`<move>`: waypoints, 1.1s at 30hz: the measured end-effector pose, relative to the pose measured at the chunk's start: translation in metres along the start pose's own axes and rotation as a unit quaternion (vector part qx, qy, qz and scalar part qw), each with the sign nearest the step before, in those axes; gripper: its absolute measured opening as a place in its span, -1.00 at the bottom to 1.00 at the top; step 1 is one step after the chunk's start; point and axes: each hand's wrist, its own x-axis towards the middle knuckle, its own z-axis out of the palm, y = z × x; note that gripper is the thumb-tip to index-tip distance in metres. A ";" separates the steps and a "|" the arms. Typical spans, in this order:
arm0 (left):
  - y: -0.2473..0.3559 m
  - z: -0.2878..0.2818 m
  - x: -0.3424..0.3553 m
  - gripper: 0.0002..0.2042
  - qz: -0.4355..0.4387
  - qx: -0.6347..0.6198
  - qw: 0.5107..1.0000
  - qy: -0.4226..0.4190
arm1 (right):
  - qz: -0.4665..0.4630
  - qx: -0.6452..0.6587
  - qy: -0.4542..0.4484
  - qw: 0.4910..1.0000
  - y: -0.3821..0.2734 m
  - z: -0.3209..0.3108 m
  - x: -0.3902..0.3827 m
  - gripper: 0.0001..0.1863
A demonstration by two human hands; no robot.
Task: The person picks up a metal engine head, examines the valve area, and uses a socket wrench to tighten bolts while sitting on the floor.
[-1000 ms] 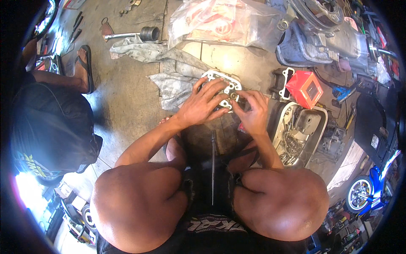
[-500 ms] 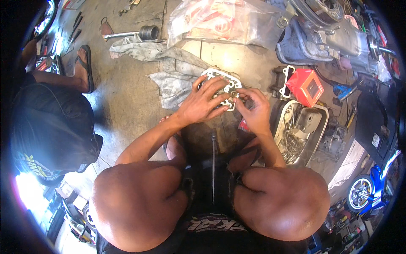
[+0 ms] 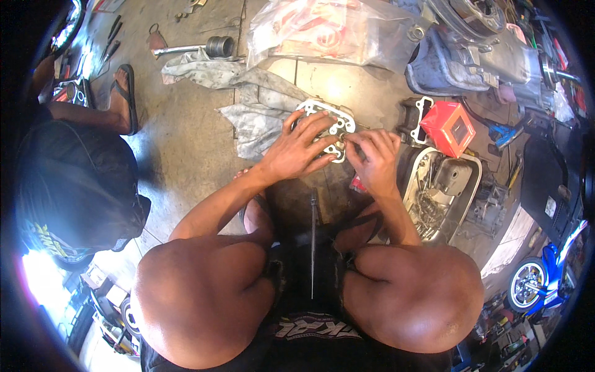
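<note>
A metal engine cylinder head [image 3: 344, 115] with a white gasket outline lies on the floor in front of me, its far-left side against a grey rag [image 3: 251, 127]. My left hand [image 3: 296, 146] is laid palm down across it, fingers spread over the top and thumb by the near edge, gripping it. At its right edge, the thumb and fingertips of my right hand [image 3: 374, 160] are pinched together by a small brass-coloured round part. Whatever sits between those fingertips is too small and covered to name.
To the right stand a red box [image 3: 447, 128], an engine cylinder [image 3: 411, 119] and an open metal casing [image 3: 474, 180] holding small parts. A clear plastic bag [image 3: 316, 37] lies beyond. A thin metal rod [image 3: 313, 248] lies between my knees. Another person [image 3: 77, 186] crouches at left.
My right hand has turned at the wrist, its outer fingers lifting up and to the right while the fingertips stay by the cylinder head's edge. My left hand has kept its place.
</note>
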 end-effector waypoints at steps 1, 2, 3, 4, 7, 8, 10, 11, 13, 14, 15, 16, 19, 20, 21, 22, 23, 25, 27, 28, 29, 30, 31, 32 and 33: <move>0.001 0.002 0.004 -0.64 0.004 -0.005 1.000 0.003 | -0.005 -0.011 -0.003 1.000 0.001 -0.005 0.002 -0.79; 0.001 0.004 0.009 -0.64 0.008 -0.011 1.000 0.006 | -0.011 -0.022 -0.007 1.000 0.003 -0.010 0.003 -0.78; 0.001 0.005 0.009 -0.64 0.010 -0.012 1.000 0.004 | -0.016 -0.029 -0.010 0.999 0.003 -0.010 0.003 -0.78; 0.001 0.006 0.010 -0.64 0.012 -0.013 1.000 0.002 | -0.020 -0.038 -0.013 0.999 0.004 -0.010 0.003 -0.77; -0.001 0.004 0.001 -0.64 0.006 -0.001 1.000 -0.002 | -0.037 -0.044 -0.017 0.998 0.001 -0.001 -0.001 -0.75; -0.002 0.002 -0.004 -0.64 0.002 0.005 1.000 -0.004 | -0.043 -0.043 -0.017 0.998 -0.001 0.004 -0.004 -0.74; -0.002 0.005 -0.002 -0.64 0.005 -0.001 1.000 0.000 | -0.048 -0.057 -0.021 0.997 0.001 0.003 -0.009 -0.72; -0.002 0.006 -0.001 -0.64 0.006 -0.004 1.000 0.002 | -0.051 -0.064 -0.022 0.996 0.002 0.003 -0.012 -0.71; -0.002 0.007 0.000 -0.64 0.007 -0.004 1.000 0.005 | -0.072 -0.060 -0.027 0.995 0.006 0.003 -0.017 -0.69; -0.002 0.007 0.001 -0.64 0.007 -0.003 1.000 0.007 | -0.084 -0.058 -0.029 0.994 0.008 0.001 -0.019 -0.68; -0.002 0.008 0.001 -0.64 0.007 -0.003 1.000 0.007 | -0.091 -0.064 -0.041 0.993 0.008 -0.002 -0.018 -0.68; -0.001 0.009 0.001 -0.64 0.006 -0.003 1.000 0.007 | -0.098 -0.070 -0.054 0.991 0.009 -0.005 -0.017 -0.69; -0.001 0.008 0.002 -0.64 0.005 -0.003 1.000 0.006 | -0.065 -0.007 -0.068 0.996 0.014 -0.013 -0.006 -0.72; -0.001 0.007 0.001 -0.64 0.005 -0.003 1.000 0.006 | -0.045 0.027 -0.069 0.996 0.016 -0.012 -0.002 -0.73; 0.000 0.007 0.002 -0.64 0.006 -0.004 1.000 0.007 | -0.029 0.047 -0.058 0.997 0.017 -0.011 -0.002 -0.74; 0.000 0.007 0.002 -0.63 0.007 -0.006 1.000 0.007 | -0.012 0.066 -0.047 0.997 0.018 -0.008 -0.002 -0.74; 0.000 0.006 0.002 -0.63 0.007 -0.006 1.000 0.008 | 0.004 0.086 -0.036 0.996 0.018 -0.005 -0.002 -0.75; -0.001 0.005 -0.004 -0.64 0.003 0.004 1.000 0.011 | 0.032 0.105 -0.040 0.993 0.013 -0.001 -0.003 -0.75; 0.000 0.004 -0.002 -0.64 -0.002 -0.011 1.000 0.010 | 0.095 0.131 -0.041 0.986 0.009 -0.004 -0.004 -0.75; 0.001 0.004 0.003 -0.64 -0.005 -0.032 0.999 0.008 | 0.145 0.147 -0.039 0.978 0.007 -0.010 -0.005 -0.75; 0.003 0.005 0.009 -0.63 -0.006 -0.054 0.999 0.005 | 0.194 0.161 -0.034 0.967 0.007 -0.017 -0.005 -0.76; 0.003 0.004 0.005 -0.63 -0.004 -0.038 0.999 0.000 | 0.186 0.159 -0.037 0.969 0.006 -0.014 -0.007 -0.76; 0.003 0.003 0.003 -0.62 0.000 -0.022 1.000 -0.004 | 0.178 0.154 -0.039 0.971 0.006 -0.012 -0.010 -0.76; 0.003 0.004 0.002 -0.61 0.006 -0.008 1.000 -0.008 | 0.172 0.148 -0.040 0.973 0.006 -0.011 -0.013 -0.75; 0.002 0.005 0.002 -0.61 0.009 0.007 1.000 -0.011 | 0.187 0.141 -0.030 0.972 0.008 -0.012 -0.016 -0.75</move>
